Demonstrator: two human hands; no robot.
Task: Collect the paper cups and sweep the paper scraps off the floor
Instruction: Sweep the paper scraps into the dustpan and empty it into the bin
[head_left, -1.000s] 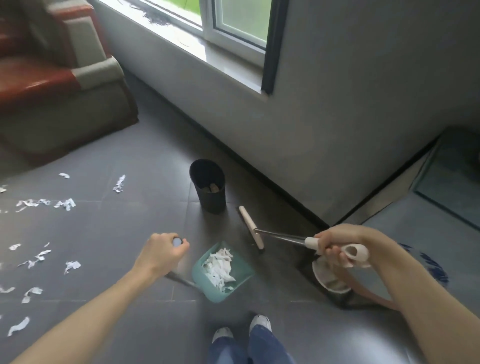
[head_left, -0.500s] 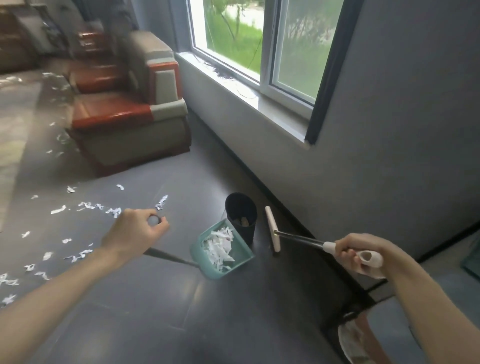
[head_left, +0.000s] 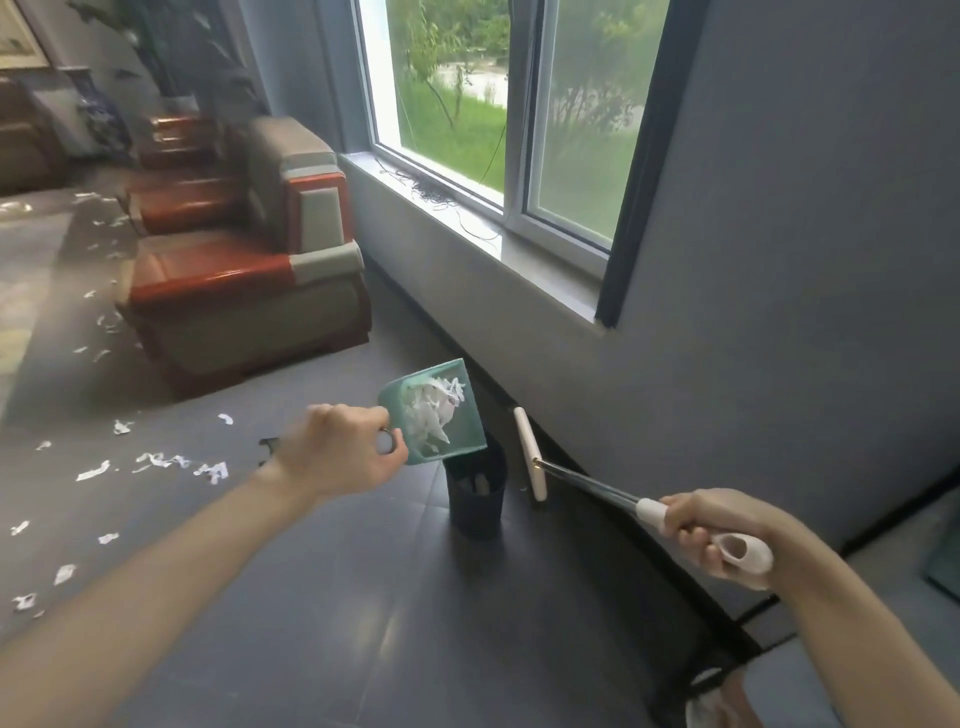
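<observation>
Now left hand (head_left: 337, 451) grips our teal dustpan (head_left: 434, 415) | feather-light paper scraps (head_left: 434, 413), tip slowly into black bin (head_left: 475, 493) | right hand (head_left: 711, 530) clutches broom handle (head_left: 737, 553)

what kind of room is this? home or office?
Probably a lounge or reception-style sitting room; home or office can't be settled. Cues: a row of wood-and-leather armchairs along the wall, a large window onto greenery, a framed picture and a blue-and-white vase at the far end.

Left hand (head_left: 340, 451) tilts scrap-filled dustpan (head_left: 457, 415) above black bin (head_left: 475, 499).
</observation>
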